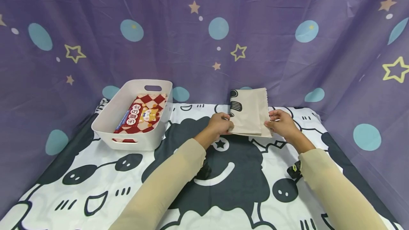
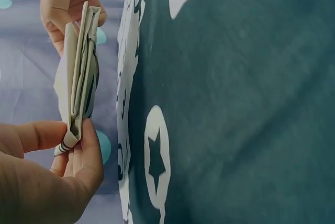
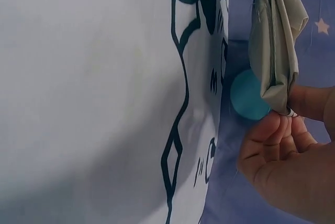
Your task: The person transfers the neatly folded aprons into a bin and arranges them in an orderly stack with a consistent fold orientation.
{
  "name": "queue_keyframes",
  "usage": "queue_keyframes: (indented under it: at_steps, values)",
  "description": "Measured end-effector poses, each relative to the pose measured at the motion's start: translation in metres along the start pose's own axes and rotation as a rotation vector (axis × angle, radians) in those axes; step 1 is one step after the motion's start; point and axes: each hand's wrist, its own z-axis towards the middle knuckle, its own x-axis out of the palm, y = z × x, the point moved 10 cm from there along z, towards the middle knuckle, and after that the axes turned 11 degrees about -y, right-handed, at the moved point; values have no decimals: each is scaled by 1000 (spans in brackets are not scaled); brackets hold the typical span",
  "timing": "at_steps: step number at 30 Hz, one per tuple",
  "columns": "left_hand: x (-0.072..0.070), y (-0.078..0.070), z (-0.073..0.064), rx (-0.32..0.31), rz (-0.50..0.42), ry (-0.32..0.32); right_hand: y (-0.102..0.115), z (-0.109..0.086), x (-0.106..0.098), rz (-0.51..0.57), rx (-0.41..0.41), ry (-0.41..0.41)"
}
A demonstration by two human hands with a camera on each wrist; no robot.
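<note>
Both hands hold up a folded beige sheet (image 1: pixel 248 113) with dark printed shapes near its left edge and a jagged right edge. Whether it is paper or cloth, I cannot tell. My left hand (image 1: pixel 221 123) pinches its lower left side between thumb and fingers. On the other side, my right hand (image 1: pixel 282 125) pinches the lower right edge. Several folded layers of the sheet (image 2: pixel 78 88) show edge-on in the left wrist view. From the right wrist, the layered sheet (image 3: pixel 277 41) is seen with its corner between the right thumb and fingers.
A white plastic basket (image 1: pixel 127 144) with handle slots stands at the back left. Inside lies a red-and-cream checkered packet (image 1: pixel 145 114) with a cartoon animal. The table is covered by a black-and-white cartoon cloth (image 1: pixel 223 194). A purple curtain (image 1: pixel 179 56) hangs behind.
</note>
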Motion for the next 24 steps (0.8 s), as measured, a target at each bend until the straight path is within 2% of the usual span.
queue_keyframes:
  at_steps: [8, 24]
  values:
    - [-15, 1, -2, 8, 33, -3, 6, -2, 13, 0, -30, 13]
    - [-45, -5, -12, 51, 17, 3, 22, -7, 39, -7, -69, 27]
